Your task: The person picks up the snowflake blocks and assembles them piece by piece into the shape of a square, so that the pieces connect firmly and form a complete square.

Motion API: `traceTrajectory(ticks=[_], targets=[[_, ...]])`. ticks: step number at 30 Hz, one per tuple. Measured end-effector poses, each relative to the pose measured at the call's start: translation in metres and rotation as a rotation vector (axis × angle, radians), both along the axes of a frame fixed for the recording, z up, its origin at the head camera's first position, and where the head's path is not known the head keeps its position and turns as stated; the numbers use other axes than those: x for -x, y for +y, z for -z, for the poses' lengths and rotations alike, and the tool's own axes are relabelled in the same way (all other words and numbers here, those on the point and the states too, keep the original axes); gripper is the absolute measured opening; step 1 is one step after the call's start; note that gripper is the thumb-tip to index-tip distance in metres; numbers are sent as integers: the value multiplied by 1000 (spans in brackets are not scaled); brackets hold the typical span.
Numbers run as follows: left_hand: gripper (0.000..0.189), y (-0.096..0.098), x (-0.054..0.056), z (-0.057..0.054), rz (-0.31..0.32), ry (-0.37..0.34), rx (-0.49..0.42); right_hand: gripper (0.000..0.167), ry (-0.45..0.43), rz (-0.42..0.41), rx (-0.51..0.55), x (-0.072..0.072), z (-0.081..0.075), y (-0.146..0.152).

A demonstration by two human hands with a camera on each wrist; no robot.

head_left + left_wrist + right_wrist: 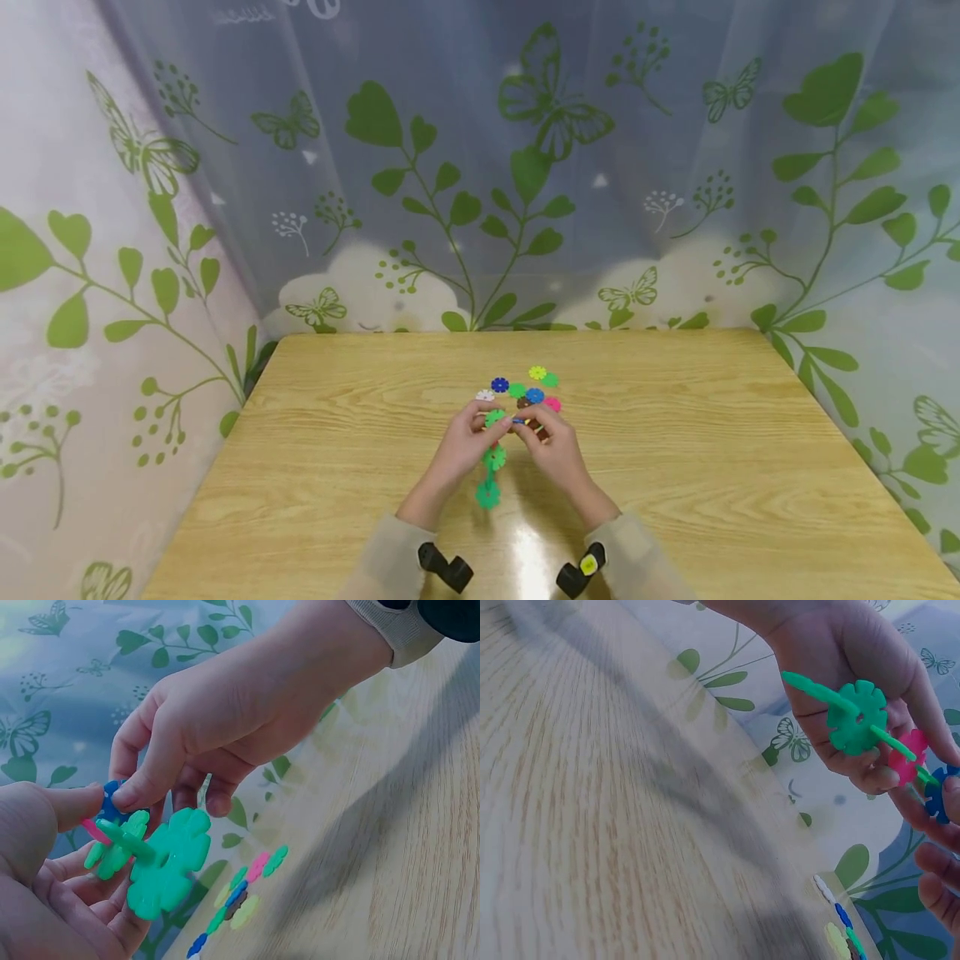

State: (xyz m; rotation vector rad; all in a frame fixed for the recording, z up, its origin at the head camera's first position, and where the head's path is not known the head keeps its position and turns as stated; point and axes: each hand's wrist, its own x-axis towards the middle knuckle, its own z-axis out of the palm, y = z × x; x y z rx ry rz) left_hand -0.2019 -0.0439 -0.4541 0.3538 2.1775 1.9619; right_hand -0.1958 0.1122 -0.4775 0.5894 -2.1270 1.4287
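Note:
My left hand (468, 442) holds a chain of interlocking plastic flower discs. Green discs (859, 718) make up most of it, slotted at angles to one another, with a pink disc (909, 756) among them. At the chain's upper end is a blue disc (111, 796), pinched between thumb and fingers of my right hand (557, 446). Both hands meet there, thumbs close together. The far end, a green disc (488, 495), hangs toward me, above the wooden table. Parts of the chain are hidden behind the left fingers.
Loose flower discs lie just beyond the hands: a white one (485, 395), a dark blue one (500, 385), a yellow one (537, 372), a pink one (552, 404) and several others. The wooden table (337, 417) reaches back to a leaf-printed curtain (480, 167).

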Motion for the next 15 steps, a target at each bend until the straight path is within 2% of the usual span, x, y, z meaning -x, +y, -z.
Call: traceTrajectory(ticks=[1, 3, 8, 10, 15], targets=[[31, -1, 0, 1, 0, 4, -5, 12, -8, -3, -6, 0, 0, 1], [32, -2, 4, 10, -9, 7, -11, 13, -24, -3, -17, 1, 4, 3], [38, -5, 15, 31, -42, -7, 6, 13, -66, 23, -6, 15, 32, 18], [40, -7, 16, 30, -47, -5, 17, 11, -78, 49, 4, 19, 41, 24], [41, -11, 16, 28, -45, 18, 32, 8, -162, 138, -25, 24, 47, 38]])
